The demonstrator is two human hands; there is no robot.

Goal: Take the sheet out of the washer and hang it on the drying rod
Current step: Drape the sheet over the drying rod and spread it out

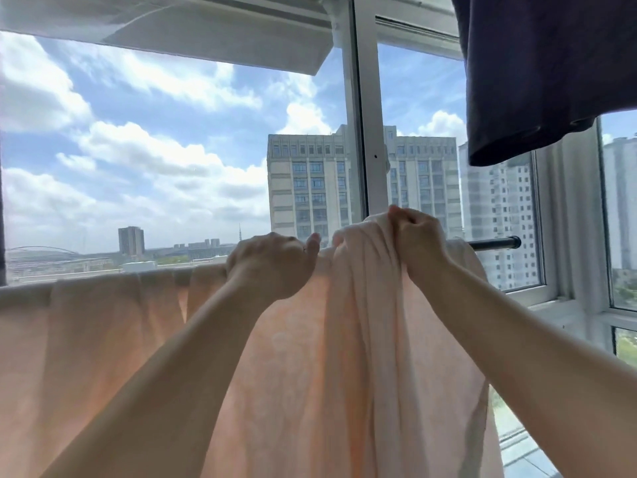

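Your left hand (pixel 275 262) and right hand (pixel 418 238) both gripped the sheet (pixel 310 357) over the rod (pixel 494 243). Best spread the right bunch rightward evenly.

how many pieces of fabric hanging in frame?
2. Peach sheet draped over the rod, gripped by left hand and right hand. Dark garment hangs top right. More may hang outside the frame.
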